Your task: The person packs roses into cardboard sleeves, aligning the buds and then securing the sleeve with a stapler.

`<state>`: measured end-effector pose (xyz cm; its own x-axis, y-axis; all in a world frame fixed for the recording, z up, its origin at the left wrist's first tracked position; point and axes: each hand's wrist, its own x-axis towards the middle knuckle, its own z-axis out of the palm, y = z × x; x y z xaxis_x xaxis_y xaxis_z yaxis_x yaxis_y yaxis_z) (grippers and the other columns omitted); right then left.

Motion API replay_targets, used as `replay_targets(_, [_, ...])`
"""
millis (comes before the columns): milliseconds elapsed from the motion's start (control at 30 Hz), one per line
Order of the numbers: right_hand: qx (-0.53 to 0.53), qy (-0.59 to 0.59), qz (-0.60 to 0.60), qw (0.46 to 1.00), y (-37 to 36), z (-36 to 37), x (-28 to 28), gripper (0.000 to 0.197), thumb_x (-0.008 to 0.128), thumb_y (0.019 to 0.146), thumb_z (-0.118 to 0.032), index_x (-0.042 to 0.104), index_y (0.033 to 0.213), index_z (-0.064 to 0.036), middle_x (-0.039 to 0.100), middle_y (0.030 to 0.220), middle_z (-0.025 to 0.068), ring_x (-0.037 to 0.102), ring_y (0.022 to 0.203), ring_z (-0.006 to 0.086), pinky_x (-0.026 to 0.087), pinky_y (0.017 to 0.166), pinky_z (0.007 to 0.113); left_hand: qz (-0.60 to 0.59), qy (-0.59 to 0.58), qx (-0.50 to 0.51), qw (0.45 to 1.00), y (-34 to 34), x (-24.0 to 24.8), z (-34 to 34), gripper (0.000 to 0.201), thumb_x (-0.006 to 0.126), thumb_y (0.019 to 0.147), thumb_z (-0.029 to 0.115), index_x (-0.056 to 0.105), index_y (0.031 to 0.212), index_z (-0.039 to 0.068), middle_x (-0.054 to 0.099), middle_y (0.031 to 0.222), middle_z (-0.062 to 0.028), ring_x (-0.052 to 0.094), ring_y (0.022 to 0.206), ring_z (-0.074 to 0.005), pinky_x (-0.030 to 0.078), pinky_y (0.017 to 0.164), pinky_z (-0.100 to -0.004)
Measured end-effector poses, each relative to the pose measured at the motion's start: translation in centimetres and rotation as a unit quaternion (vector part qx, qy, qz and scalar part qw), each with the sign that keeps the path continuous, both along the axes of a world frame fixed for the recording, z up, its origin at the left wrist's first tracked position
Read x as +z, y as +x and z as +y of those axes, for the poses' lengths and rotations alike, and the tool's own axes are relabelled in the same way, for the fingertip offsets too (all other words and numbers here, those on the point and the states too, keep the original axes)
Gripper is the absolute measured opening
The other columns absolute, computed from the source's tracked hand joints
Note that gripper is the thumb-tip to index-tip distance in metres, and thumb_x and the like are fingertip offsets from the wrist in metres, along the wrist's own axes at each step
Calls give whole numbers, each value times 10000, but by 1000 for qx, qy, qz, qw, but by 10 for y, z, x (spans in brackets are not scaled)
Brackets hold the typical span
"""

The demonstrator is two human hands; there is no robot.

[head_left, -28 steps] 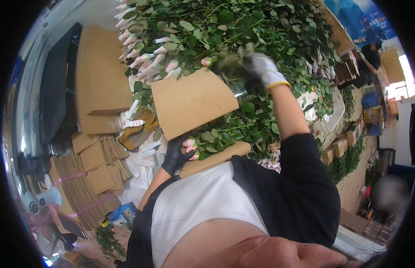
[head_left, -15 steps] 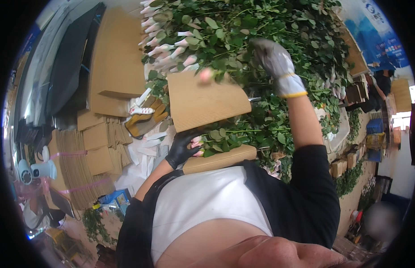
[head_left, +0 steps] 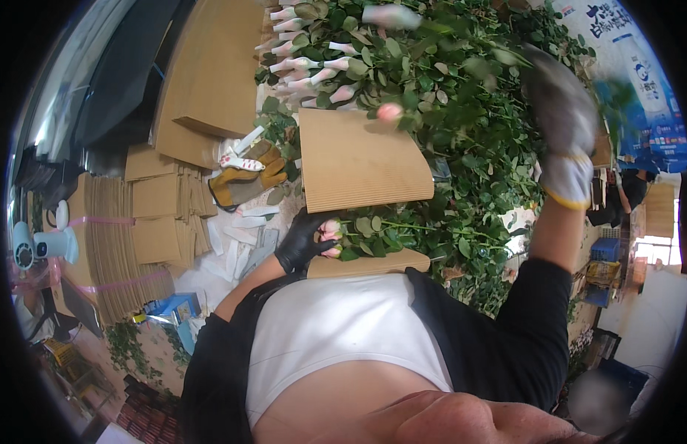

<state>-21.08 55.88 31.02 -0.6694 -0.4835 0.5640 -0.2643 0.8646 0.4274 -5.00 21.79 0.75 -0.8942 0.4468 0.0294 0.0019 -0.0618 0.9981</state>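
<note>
Large cardboard sheets (head_left: 210,81) are filling the far left, and leafy rose stems (head_left: 462,133) are covering the far middle. Near me, pink roses (head_left: 331,228) are lying between a corrugated sheet (head_left: 365,163) and a nearer flap (head_left: 373,266). At their left, my left hand (head_left: 300,240) is touching the heads; its fingertips are hiding, so I cannot tell their spread. Far right, my blurred right hand (head_left: 561,111) is gripping a white-sleeved rose (head_left: 391,17) by its stem.
</note>
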Motion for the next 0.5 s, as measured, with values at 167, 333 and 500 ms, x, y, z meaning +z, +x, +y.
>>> replay_targets(167, [99,-329,-189,920,115,54,-37,247,578,965,-109,677,1191,-94,730,996,125,696,772,181,573,654,295,239,-89,53,966,-8,-37,-7,577,856,591,30,694,1144,72,567,780,-63,558,695,-182,517,710,-321])
replay_targets(333, [0,-89,-384,919,168,17,-130,343,585,875,-32,659,1209,-52,720,1089,158,706,928,227,583,783,323,-37,-90,-56,994,-5,-19,-4,391,774,739,31,698,1122,58,589,788,-87,565,684,-235,502,661,-339])
replay_targets(500, [140,-286,-577,752,136,-51,-117,310,607,923,-105,661,1220,-34,728,1008,151,702,895,248,565,741,325,243,-110,37,963,-7,-48,-11,390,791,743,59,685,1118,53,683,919,-122,638,818,-330,514,705,-372])
